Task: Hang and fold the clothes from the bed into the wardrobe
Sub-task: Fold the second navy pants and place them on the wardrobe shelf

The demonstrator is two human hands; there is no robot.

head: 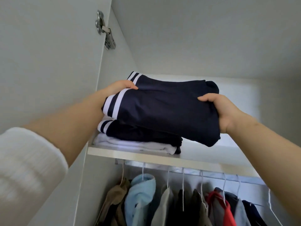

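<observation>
View from a person's head, looking up into an open white wardrobe. Both hands hold a folded navy-blue garment with two white stripes at its left edge (162, 111) over the white top shelf (146, 156). The left hand (121, 87) grips the striped end with fingers curled over the cloth. The right hand (223, 111) grips the opposite end, thumb on top and fingers hidden beneath.

The garment sits on or just above a small pile at the left of the shelf. The pile is a second folded navy garment with white stripes (138, 132) lying on a folded white garment (130, 145). Whether the held piece already rests its weight there cannot be told. Its right end overhangs the pile.

Below the shelf, a row of hanging clothes (141, 201) fills a metal rail (211, 174).

The step in hand appears to be stacking a folded item. The next move probably calls for squaring it over the pile, then loosening both grips and sliding the hands out without dragging the folds.
</observation>
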